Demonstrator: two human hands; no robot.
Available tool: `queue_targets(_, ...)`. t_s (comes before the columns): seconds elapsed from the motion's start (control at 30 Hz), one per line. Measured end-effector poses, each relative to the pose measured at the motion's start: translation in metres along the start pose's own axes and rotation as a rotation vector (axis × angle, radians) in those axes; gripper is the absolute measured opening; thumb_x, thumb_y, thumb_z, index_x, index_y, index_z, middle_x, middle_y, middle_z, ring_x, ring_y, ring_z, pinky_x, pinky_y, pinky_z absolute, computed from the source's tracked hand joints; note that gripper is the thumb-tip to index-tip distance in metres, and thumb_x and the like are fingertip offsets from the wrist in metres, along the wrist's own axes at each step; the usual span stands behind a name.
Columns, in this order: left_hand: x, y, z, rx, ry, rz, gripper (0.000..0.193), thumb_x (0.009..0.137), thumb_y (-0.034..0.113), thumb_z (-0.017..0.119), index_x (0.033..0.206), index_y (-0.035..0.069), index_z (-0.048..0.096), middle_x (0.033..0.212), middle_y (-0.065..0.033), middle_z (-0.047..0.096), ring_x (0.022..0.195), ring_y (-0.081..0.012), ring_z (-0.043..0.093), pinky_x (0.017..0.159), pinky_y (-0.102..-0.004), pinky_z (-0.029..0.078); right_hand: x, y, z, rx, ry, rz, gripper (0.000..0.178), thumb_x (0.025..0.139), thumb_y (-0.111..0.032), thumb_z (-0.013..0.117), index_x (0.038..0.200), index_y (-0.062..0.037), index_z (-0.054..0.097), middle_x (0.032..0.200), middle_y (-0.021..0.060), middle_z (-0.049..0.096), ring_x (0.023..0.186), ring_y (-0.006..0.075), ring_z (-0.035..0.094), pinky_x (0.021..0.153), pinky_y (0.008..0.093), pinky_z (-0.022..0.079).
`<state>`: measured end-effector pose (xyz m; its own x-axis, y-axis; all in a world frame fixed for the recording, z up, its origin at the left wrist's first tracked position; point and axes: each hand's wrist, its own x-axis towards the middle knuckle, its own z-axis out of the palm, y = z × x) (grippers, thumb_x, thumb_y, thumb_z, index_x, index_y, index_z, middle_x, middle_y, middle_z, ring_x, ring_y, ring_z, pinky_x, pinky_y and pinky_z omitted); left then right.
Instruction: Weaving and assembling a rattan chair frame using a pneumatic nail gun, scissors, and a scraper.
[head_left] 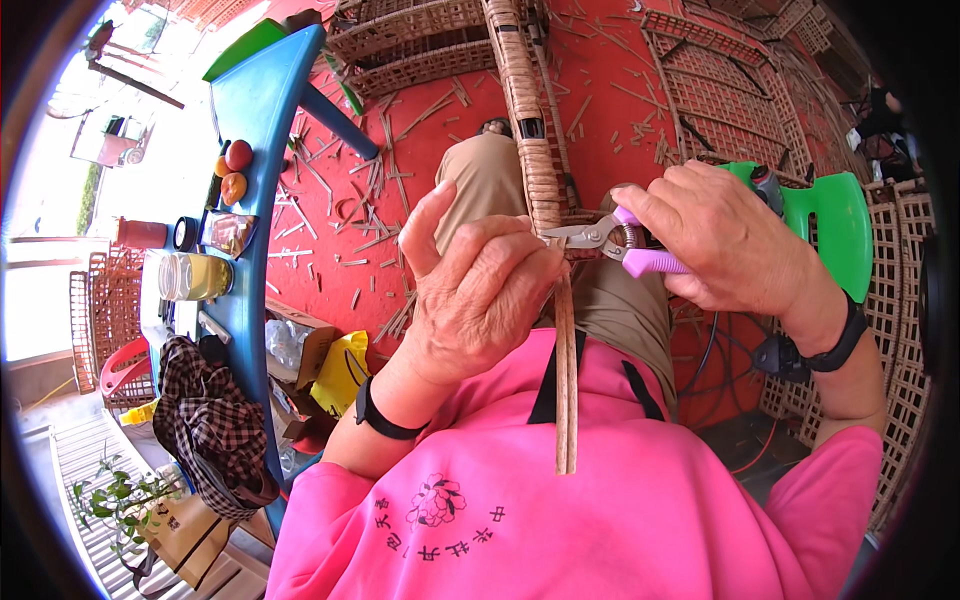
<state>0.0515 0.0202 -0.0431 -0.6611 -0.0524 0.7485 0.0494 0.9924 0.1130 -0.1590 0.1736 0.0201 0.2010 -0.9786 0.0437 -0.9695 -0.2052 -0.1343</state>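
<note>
Pruning shears (655,262) with purple handles are gripped in my right hand (735,240). Their metal blades point left, at the near end of a long bar wrapped in brown wicker (540,185). My left hand (475,295) pinches at that same end, its thumb held up and its fingertips touching the weave beside the blades. From under those fingers a flat wicker strip (566,390) hangs down over my pink top. Whether the blades are closed on the strip is hard to make out. The wrapped bar runs away from me, between my legs, to a woven frame.
A blue table (262,130) at left carries fruit (234,187), a glass jar (195,277) and a checked cloth (215,425). Woven racks (720,100) stand around. Wicker offcuts litter the red floor (600,100). A green chair (840,225) stands at right, near dark cables.
</note>
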Motion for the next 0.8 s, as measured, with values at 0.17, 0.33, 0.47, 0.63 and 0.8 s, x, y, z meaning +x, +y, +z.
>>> queue_targets(0.17, 0.008, -0.01, 0.002, -0.082, 0.02, -0.025, 0.018, 0.07, 0.011, 0.075, 0.086, 0.012, 0.068, 0.084, 0.001, 0.061, 0.085, -0.0158, 0.064, 0.11, -0.0528, 0.032, 0.0, -0.002, 0.0, -0.085, 0.013, -0.016, 0.058, 0.064, -0.009, 0.08, 0.115, 0.0032, 0.057, 0.086, 0.0112, 0.059, 0.084, 0.0288, 0.06, 0.079, 0.0393, 0.048)
queue_targets(0.33, 0.015, -0.025, 0.001, -0.16, 0.096, -0.088, 0.01, 0.077, 0.015, 0.075, 0.086, 0.013, 0.071, 0.084, -0.0004, 0.064, 0.083, -0.0176, 0.063, 0.108, -0.0468, 0.035, 0.0, 0.0, -0.002, -0.08, 0.046, -0.02, 0.054, 0.065, -0.01, 0.08, 0.113, 0.0003, 0.058, 0.082, 0.0093, 0.059, 0.081, 0.0281, 0.06, 0.075, 0.0401, 0.049)
queue_targets(0.47, 0.01, -0.053, -0.015, -0.256, 0.075, -0.353, 0.018, 0.081, 0.014, 0.073, 0.099, 0.009, 0.072, 0.097, -0.0061, 0.067, 0.093, -0.0254, 0.062, 0.104, -0.0436, 0.04, -0.008, 0.001, -0.005, 0.085, 0.158, 0.063, 0.058, 0.066, -0.014, 0.08, 0.117, -0.0006, 0.059, 0.094, 0.0111, 0.065, 0.089, 0.0298, 0.063, 0.077, 0.0411, 0.05)
queue_targets(0.63, -0.005, -0.054, -0.014, 0.171, 0.098, -0.488, 0.06, 0.076, 0.014, 0.078, 0.132, 0.008, 0.058, 0.131, -0.0155, 0.055, 0.119, -0.0354, 0.05, 0.102, -0.0469, 0.041, -0.047, 0.001, 0.008, 0.213, 0.402, 0.394, 0.072, 0.073, -0.021, 0.076, 0.136, 0.0002, 0.052, 0.119, 0.0173, 0.065, 0.108, 0.0303, 0.064, 0.098, 0.0395, 0.047)
queue_targets(0.8, -0.016, -0.004, -0.016, -0.265, -0.177, -0.177, 0.06, 0.067, 0.02, 0.087, 0.123, 0.01, 0.067, 0.126, -0.0135, 0.058, 0.111, -0.0318, 0.055, 0.095, -0.0438, 0.046, -0.094, 0.003, 0.052, 0.854, 0.827, 0.749, 0.068, 0.084, -0.029, 0.07, 0.142, 0.0019, 0.048, 0.129, 0.0145, 0.06, 0.121, 0.0232, 0.057, 0.103, 0.038, 0.044)
